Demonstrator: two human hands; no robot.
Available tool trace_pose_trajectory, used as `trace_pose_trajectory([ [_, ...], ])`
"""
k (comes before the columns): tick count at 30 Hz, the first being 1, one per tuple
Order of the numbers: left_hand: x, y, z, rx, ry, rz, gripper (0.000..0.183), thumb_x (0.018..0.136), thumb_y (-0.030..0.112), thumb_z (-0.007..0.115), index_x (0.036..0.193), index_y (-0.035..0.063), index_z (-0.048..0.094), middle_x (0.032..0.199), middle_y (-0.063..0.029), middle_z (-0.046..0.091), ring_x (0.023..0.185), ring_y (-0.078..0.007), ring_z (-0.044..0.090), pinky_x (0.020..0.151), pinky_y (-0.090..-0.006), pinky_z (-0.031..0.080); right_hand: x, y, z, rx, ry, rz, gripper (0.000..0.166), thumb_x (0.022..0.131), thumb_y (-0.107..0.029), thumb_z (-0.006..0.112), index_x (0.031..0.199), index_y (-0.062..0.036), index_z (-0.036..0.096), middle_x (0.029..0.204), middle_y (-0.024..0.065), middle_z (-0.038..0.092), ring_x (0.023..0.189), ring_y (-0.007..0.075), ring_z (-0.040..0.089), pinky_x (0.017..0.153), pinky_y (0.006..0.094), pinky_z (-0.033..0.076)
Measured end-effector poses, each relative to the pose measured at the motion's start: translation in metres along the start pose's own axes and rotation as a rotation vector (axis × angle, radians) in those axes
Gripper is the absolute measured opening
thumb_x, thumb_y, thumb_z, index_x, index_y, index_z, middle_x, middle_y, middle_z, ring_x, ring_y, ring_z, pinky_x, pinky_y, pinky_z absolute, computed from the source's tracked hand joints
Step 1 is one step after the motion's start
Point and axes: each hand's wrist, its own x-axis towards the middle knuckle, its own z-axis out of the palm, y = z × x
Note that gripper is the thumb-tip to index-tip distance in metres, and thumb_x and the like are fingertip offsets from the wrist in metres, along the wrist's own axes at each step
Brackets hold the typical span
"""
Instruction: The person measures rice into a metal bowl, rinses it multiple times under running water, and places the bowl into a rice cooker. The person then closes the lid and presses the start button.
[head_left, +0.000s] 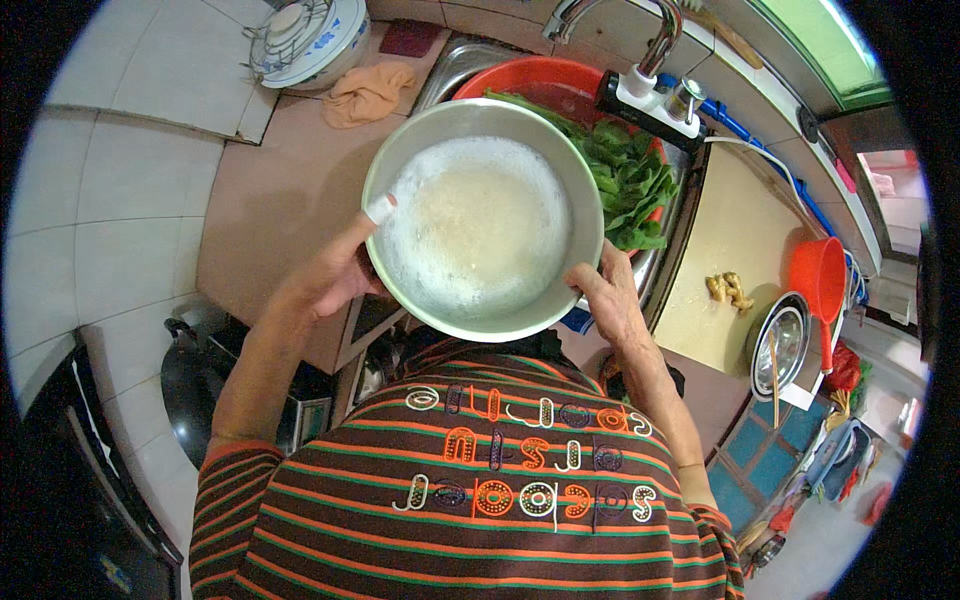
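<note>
A round, pale metal pot (584, 214) is held level between both hands in front of my body. Pale grains, probably rice, lie under cloudy, foamy water (480, 217) inside it. My left hand (341, 270) grips the pot's left side, its thumb hooked over the rim; a white wrap (380, 211) covers part of that thumb. On the opposite side my right hand (615, 292) clasps the rim with the thumb on top, and its other fingers are mostly hidden. Beyond the pot, leafy greens (626, 176) rest in a red plastic basin (517, 73).
The basin stands in a metal sink (472, 58) below a chrome faucet (664, 37). Ginger (727, 291) lies on a cutting board (694, 300) at the right, near metal bowls (787, 337) and a red ladle (817, 277). An orange cloth (367, 94) and a wok (187, 390) are at left.
</note>
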Motion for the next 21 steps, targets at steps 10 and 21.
trace_pose_trajectory([
  [10, -0.008, 0.005, -0.01, 0.195, 0.065, 0.02, 0.098, 0.071, 0.079, 0.046, 0.132, 0.0028, 0.036, 0.115, -0.0169, 0.048, 0.102, -0.0241, 0.051, 0.08, -0.0399, 0.047, -0.001, 0.013, 0.004, 0.082, -0.011, 0.072, 0.027, 0.07, -0.01, 0.055, 0.091, 0.0074, 0.056, 0.075, 0.0081, 0.06, 0.067, 0.0132, 0.053, 0.062, 0.0274, 0.044],
  [21, -0.009, 0.003, -0.005, 0.524, 0.193, 0.191, 0.096, 0.075, 0.078, 0.04, 0.131, -0.0001, 0.04, 0.114, -0.0154, 0.053, 0.099, -0.0231, 0.051, 0.09, -0.0389, 0.039, -0.004, 0.021, 0.002, 0.26, -0.029, 0.134, 0.021, 0.071, -0.008, 0.053, 0.088, 0.004, 0.052, 0.064, 0.0031, 0.051, 0.044, 0.0078, 0.041, 0.036, 0.023, 0.03],
])
